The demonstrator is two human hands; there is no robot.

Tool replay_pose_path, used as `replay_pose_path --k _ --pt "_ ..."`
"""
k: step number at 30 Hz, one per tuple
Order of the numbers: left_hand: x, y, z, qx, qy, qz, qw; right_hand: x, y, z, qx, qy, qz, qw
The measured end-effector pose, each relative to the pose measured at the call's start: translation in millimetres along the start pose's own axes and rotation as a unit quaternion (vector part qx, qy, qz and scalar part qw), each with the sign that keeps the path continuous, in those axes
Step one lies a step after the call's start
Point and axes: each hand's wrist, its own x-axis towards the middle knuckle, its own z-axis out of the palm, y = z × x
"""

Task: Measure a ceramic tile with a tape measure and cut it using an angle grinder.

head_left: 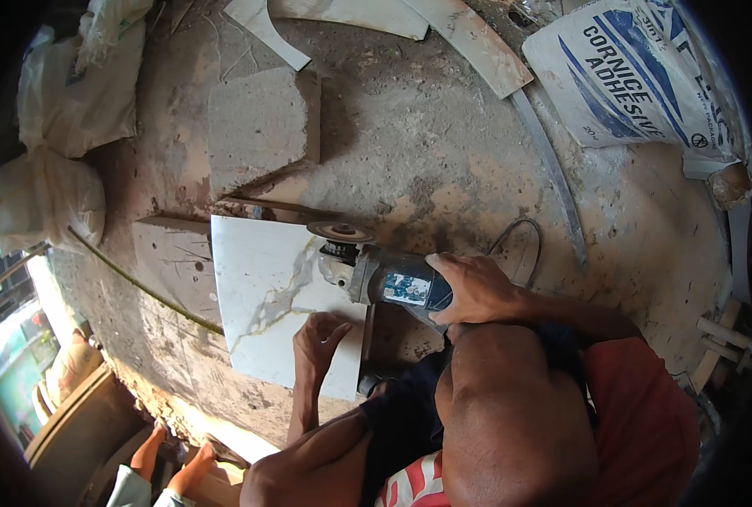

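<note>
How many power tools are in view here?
1: a blue angle grinder, held in the right hand, its disc by the white tile's far edge. Clutter might hide others.

The right hand (481, 287) and, behind its fingers, the raised knee (498, 372) hide the rear of the grinder (405, 283). The left hand's (318, 342) curled fingers cover part of the tile (257, 279) beneath them; whether they pinch anything is unclear. Far beyond the right fingers, the rim crops a bag (617, 84); lower left of the left fingers, another person's legs (146, 456) are cut off.
</note>
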Motion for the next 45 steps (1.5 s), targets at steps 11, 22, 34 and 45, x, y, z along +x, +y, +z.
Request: replay_pose_path --k 11,22,34,45 --pt "3.0 -2.5 1.1 0.001 -0.006 -0.036 0.999 -1.3 12.0 1.4 0.003 -0.03 0.013 0.999" --pt "3.5 -0.3 -0.6 0.011 -0.018 -0.05 0.999 -3.2 14.3 6.2 0.001 -0.023 0.013 1.0" --pt "6.1 13.4 -7.3 -0.038 -0.094 -0.086 0.991 -4.9 6.4 -4.3 -0.007 -0.007 0.009 1.0" --pt "16.0 44.9 15.7 -0.642 -0.099 -0.1 0.753 29.1 -37.2 -1.6 0.013 0.011 -0.066 0.998"
